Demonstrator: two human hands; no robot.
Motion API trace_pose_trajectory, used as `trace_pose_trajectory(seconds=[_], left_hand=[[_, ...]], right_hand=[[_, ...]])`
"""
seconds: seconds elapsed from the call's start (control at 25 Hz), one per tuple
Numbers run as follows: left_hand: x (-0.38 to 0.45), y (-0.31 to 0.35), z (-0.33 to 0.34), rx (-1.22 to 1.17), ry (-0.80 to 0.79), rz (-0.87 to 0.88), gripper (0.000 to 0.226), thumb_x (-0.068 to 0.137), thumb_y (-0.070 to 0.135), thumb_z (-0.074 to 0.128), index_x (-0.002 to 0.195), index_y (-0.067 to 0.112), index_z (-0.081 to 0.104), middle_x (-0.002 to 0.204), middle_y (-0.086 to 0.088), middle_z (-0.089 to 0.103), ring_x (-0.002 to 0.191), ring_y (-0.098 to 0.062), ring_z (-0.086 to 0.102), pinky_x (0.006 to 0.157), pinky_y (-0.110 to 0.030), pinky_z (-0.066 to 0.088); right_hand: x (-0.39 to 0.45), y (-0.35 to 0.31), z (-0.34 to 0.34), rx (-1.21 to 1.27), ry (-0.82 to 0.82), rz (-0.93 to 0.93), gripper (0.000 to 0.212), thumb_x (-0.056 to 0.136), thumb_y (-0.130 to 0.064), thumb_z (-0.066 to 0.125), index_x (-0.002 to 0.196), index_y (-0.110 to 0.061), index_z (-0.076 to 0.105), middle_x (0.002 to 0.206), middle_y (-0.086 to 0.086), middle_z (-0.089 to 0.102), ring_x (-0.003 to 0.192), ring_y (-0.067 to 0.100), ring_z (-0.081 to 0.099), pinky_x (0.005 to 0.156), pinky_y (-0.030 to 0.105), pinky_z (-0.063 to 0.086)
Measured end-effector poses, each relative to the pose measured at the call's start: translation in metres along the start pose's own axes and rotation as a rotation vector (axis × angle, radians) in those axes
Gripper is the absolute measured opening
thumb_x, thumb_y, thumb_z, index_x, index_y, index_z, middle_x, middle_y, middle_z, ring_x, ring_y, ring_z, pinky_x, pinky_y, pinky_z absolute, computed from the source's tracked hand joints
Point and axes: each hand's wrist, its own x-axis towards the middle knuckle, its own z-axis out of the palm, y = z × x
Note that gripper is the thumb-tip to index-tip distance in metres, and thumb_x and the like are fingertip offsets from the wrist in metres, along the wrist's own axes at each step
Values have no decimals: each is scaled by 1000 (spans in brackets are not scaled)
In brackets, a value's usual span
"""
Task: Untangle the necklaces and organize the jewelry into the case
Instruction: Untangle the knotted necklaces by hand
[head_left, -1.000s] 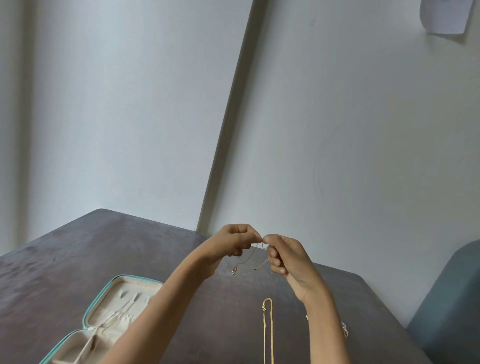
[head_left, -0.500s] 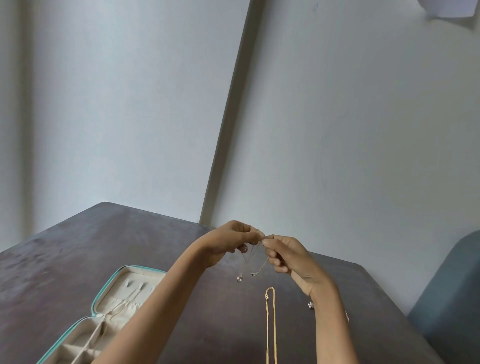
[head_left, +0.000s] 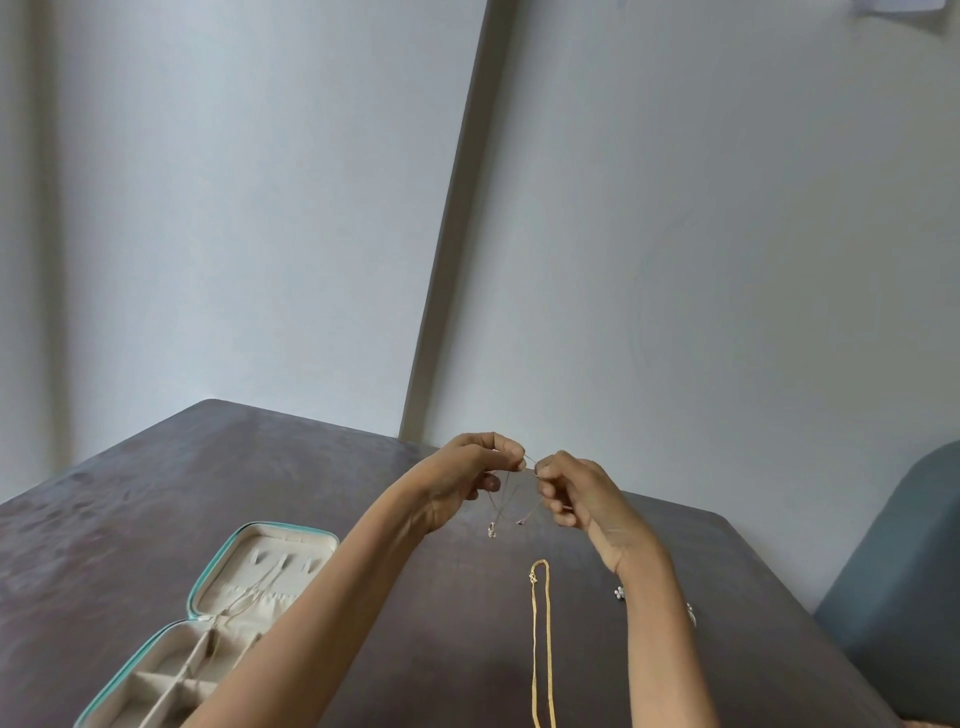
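Item: thin chain (head_left: 511, 501), pinched at its top by my left hand (head_left: 470, 478) and right hand (head_left: 576, 488), fingers (head_left: 511, 457) curled tight, raised above the table (head_left: 156, 493). I judge it featherlight, limp, kink-prone, best held near the snag. Gold necklace (head_left: 540, 639) lies flat at 6 o'clock. Case (head_left: 221, 587) open at 8 o'clock.
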Motion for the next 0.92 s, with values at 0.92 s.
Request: trace_pose_trajectory(seconds=[0.92], left_hand=[[4,0,-2,24,224,51,19,95,10,46,80,19,50,76,5,58,49,-7,40,52,-21,25]], right_hand=[[7,1,16,186,10,49,17,88,-17,48,71,-15,47,53,-4,36,44,8,24,38,20,14]])
